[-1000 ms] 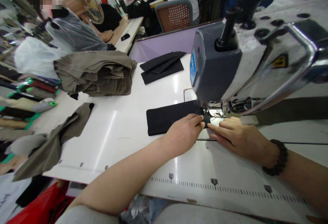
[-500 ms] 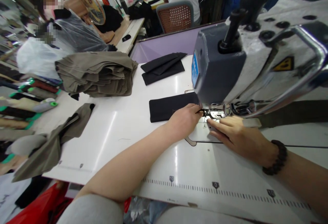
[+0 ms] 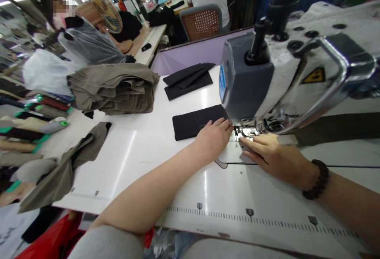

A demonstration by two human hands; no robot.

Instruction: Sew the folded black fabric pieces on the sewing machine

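Note:
A sewing machine stands over the right half of the white table. Under its head, at the left of the presser foot, lies a folded black cloth piece. My left hand rests over the cloth's front right part, fingers laid out flat and slightly apart, the tips close to the foot. Just right of the needle area, my right hand lies low with its index finger and thumb stretched toward the metal plate. I see nothing held in it. The cloth's right end is hidden behind the machine head and my left fingers.
Folded black pieces lie behind the cloth. A thick stack of olive-brown pieces sits at the back left, with a loose brown piece nearer. Thread cones line the left side. Co-workers and a chair are beyond the purple panel.
My left fingers have spread and flattened a little on the black cloth. My right hand has stayed nearly in place. The whole view has shifted slightly.

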